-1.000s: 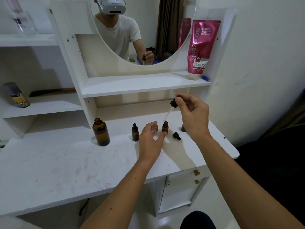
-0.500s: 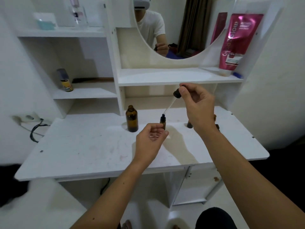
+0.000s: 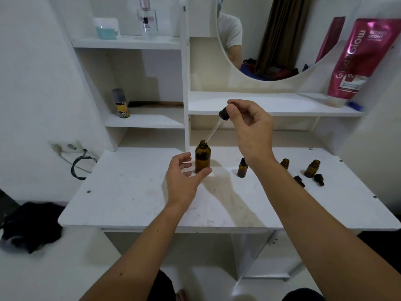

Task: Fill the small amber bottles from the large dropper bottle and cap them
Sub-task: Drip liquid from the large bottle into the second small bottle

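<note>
The right hand (image 3: 249, 129) is pinching the black rubber bulb of a glass dropper (image 3: 217, 124), its tip sitting at the mouth of the large amber glass bottle (image 3: 202, 158) standing on the white table (image 3: 130, 192). The left hand (image 3: 184, 179) is hovering open beside that bottle, thumb near its base. Three small amber bottles, one capped (image 3: 242, 168) and two uncapped (image 3: 284, 163) (image 3: 312, 168), are standing to the right.

Dim, flat indoor light — soft arm shadows on the desk (image 3: 130, 192) (edges bowed, slightly blurred)
</note>
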Available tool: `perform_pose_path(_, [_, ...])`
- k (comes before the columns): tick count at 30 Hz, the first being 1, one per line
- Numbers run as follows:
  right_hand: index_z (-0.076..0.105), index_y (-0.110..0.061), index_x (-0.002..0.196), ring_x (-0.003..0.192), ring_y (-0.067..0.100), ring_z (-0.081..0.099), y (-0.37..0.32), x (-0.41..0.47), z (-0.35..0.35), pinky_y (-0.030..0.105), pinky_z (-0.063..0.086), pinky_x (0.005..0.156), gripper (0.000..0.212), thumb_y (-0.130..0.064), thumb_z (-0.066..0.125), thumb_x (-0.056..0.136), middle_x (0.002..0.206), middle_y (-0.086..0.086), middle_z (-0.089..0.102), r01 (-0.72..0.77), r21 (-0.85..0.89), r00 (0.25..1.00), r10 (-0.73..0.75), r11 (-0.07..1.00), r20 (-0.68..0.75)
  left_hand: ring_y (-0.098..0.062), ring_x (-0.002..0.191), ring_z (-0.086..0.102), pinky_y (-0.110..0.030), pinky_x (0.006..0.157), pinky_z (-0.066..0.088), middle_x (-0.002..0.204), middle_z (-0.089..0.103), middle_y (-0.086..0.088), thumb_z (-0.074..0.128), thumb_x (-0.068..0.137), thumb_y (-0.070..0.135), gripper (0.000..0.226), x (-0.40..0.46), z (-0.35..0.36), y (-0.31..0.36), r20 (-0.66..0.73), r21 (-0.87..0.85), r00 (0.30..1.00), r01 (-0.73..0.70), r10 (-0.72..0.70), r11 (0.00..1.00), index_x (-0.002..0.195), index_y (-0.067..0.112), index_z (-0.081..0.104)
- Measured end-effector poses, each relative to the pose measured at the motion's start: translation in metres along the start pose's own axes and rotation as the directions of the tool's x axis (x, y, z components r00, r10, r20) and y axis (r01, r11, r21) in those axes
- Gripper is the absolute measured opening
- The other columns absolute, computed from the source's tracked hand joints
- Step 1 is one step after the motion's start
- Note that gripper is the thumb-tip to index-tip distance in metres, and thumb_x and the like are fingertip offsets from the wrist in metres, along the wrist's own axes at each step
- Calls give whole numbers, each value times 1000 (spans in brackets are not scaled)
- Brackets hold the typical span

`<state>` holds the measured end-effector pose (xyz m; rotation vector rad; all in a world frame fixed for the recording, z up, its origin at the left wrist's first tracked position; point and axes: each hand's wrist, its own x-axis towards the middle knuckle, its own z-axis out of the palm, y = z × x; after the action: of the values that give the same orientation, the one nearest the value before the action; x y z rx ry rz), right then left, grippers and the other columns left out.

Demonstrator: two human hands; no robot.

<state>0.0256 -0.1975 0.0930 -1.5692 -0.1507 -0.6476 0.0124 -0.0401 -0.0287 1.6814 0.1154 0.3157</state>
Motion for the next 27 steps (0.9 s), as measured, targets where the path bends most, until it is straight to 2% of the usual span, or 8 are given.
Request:
perform_pose_path(4, [76, -11, 115, 99, 3, 74, 2, 5, 5, 17, 56, 93, 16, -14, 71, 101, 105, -2, 78, 13, -9, 1000, -13, 1000, 19, -15, 112, 64, -22, 91, 54, 131, 65, 7, 92, 76, 31, 66, 7, 8, 0, 50, 2, 999, 18, -18, 1000, 132, 29, 57])
perform_pose_path(7, [76, -9, 117, 100, 3, 74, 8, 5, 8, 16, 56, 92, 18, -14, 71, 100, 107, -1, 78, 24, -54, 998, -21, 998, 67, -11, 108, 67, -28, 97, 56, 122, 69, 8, 90, 79, 23, 54, 8, 8, -1, 48, -15, 999, 2, -1, 1000, 125, 27, 61])
perform_pose_path(11, [76, -12, 115, 102, 5, 74, 22, 2, 15, 17, 56, 94, 17, -15, 73, 99, 109, -2, 77, 10, -115, 991, 6, 993, 134, -4, 104, 66, -23, 95, 55, 110, 69, 16, 87, 82, 17, 46, 9, 8, -2, 40, -17, 999, -22, 22, 1000, 120, 27, 62])
perform_pose_path(17, [77, -12, 116, 96, 3, 74, 49, -10, 23, 12, 56, 89, 18, -15, 73, 98, 102, -7, 78, -46, -224, 975, 93, 973, 203, -10, 107, 67, -25, 96, 55, 116, 70, 10, 86, 83, 17, 47, 10, 9, -4, 36, 12, 998, -48, 47, 999, 124, 23, 63])
perform_pose_path(22, [76, -15, 118, 102, 7, 73, 61, -18, 27, 12, 55, 91, 18, -16, 71, 100, 108, -4, 77, -4, -298, 966, 80, 955, 244, -9, 106, 67, -23, 96, 55, 114, 68, 14, 85, 84, 21, 47, 11, 10, -7, 37, 44, 998, -52, 50, 998, 124, 27, 61])
perform_pose_path(27, [76, -15, 118, 101, 7, 73, 60, -20, 26, 13, 56, 91, 19, -18, 72, 100, 107, -4, 78, 4, -275, 971, 62, 961, 230, -12, 108, 67, -27, 99, 54, 118, 70, 11, 86, 84, 22, 49, 11, 11, -7, 38, 56, 998, -50, 48, 997, 127, 24, 61])
